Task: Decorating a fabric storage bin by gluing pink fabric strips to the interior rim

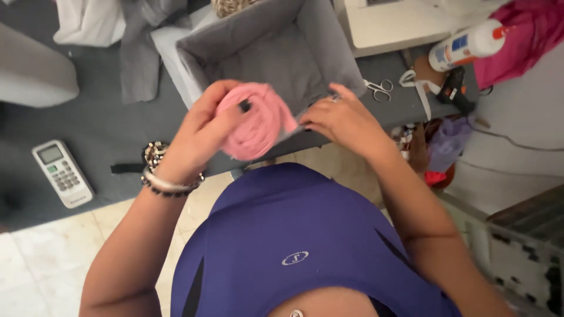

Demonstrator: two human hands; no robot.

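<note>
Hands (205, 132) around pink fabric roll (255, 120), open end facing camera.

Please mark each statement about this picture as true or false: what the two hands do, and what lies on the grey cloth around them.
1. The left hand holds a pink roll of fabric strip. True.
2. The right hand holds the scissors. False: the scissors lie on the grey cloth, apart from the hand, which rests at the edge of the grey fabric box.
3. A white remote control lies on the grey cloth, on the person's left side. True.
4. The glue bottle stands upright inside the box. False: it lies on its side, outside the box, at the upper right.
5. The left wrist is bare. False: it wears beaded bracelets.
</note>
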